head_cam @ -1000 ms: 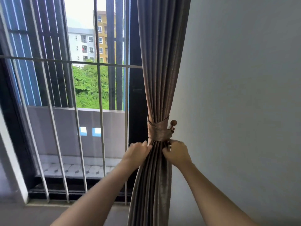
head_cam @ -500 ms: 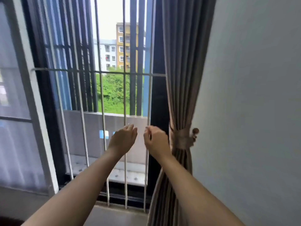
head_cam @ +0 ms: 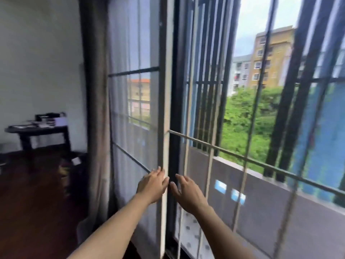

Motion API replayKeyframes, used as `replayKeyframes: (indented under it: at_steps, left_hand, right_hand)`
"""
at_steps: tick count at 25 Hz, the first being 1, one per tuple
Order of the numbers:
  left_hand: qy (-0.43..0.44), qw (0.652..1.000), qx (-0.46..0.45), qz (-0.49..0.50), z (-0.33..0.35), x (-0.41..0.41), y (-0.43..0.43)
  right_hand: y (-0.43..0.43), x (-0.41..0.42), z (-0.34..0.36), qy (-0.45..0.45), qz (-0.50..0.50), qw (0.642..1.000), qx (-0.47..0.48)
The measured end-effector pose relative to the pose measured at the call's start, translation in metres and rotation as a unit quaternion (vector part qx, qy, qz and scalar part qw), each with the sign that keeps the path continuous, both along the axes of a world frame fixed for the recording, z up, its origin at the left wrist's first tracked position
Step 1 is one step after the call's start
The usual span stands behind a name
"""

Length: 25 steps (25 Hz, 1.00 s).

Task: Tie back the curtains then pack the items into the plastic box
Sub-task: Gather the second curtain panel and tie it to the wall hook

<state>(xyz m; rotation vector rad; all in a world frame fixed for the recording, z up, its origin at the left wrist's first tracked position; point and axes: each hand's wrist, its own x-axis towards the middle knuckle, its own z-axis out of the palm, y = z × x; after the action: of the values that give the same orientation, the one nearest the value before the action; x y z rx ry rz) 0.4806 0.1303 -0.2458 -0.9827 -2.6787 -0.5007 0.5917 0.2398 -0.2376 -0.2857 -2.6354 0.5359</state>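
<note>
The brown curtain (head_cam: 96, 109) hangs straight and untied at the left of the window, beside the sheer curtain (head_cam: 130, 43) and well left of my hands. My left hand (head_cam: 152, 186) and right hand (head_cam: 186, 191) are raised side by side before the window frame (head_cam: 166, 109), fingers loosely spread, holding nothing. I judge they are up ready to gather that cloth. On the far table (head_cam: 43, 128) lie blurred items (head_cam: 49, 118); I cannot tell whether the plastic box is among them.
</note>
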Motion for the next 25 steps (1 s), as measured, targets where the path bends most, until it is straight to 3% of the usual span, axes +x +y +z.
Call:
replayKeyframes:
  at_steps: [5,9,15,20,25]
  left_hand:
    - [0.029,0.999,0.008,0.044,0.010,-0.134,-0.056]
    - [0.000,0.993,0.021,0.119,0.014,-0.254,-0.115]
    - [-0.016,0.983,0.020,0.184,0.017,-0.370,-0.196]
    - [-0.050,0.972,0.047,0.226,-0.011,-0.469,-0.258]
    - [-0.031,0.970,0.076,0.228,-0.017,-0.613,-0.305]
  right_hand:
    - [-0.035,-0.146,-0.007,-0.004,0.080,0.997,0.002]
    - [-0.079,-0.282,-0.012,-0.007,0.118,0.993,-0.031]
    - [-0.148,-0.433,-0.012,-0.011,0.158,0.987,-0.040]
    - [-0.216,-0.538,-0.037,-0.008,0.136,0.985,-0.105]
    - [-0.277,-0.679,-0.056,0.025,0.137,0.981,-0.138]
